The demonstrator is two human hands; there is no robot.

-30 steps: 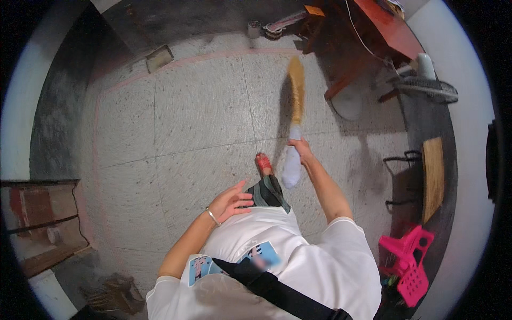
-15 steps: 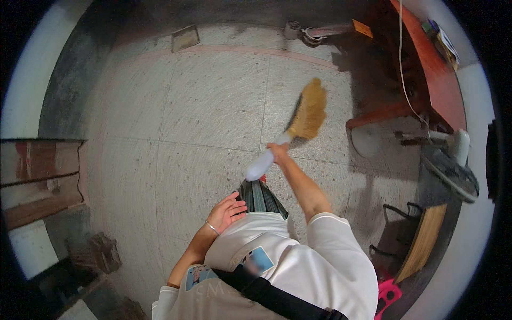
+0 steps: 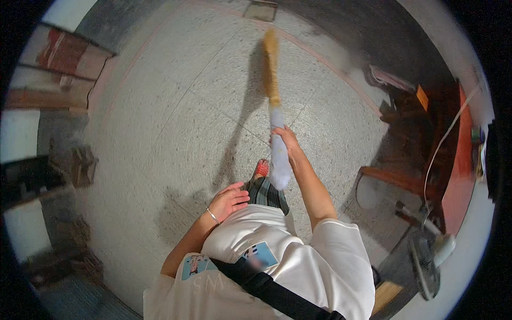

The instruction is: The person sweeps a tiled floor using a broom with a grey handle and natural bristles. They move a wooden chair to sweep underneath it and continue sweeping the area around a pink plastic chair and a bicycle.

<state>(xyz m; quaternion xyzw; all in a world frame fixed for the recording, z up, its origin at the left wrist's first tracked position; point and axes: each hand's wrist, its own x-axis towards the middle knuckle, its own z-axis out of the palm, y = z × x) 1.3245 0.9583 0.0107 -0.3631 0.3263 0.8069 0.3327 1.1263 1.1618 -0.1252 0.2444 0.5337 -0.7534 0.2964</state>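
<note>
Right hand point(image 3: 287, 140) closed around the pale handle of a broom point(image 3: 273, 106); grip is full and wrapped, placed partway along the handle so that a short length of the pale sleeve trails back below the grip toward the body. Long axis of the broom runs nearly straight away from the grip, forward over the floor point(image 3: 176, 106), with the straw-coloured bristle head point(image 3: 271, 61) at the far end, well ahead of the grip and slightly to its left. Bristles look low to the floor; contact cannot be confirmed because of blur. The broom's shadow falls on the floor to the left of the grip, roughly parallel to the handle. Left hand point(image 3: 228, 200) is empty, fingers loosely spread, held near the waist, behind and left of the right-hand grip and well apart from the handle, so the right hand alone carries the broom. One foot in a red sandal point(image 3: 261, 168) sits just behind and left of the grip.
</note>
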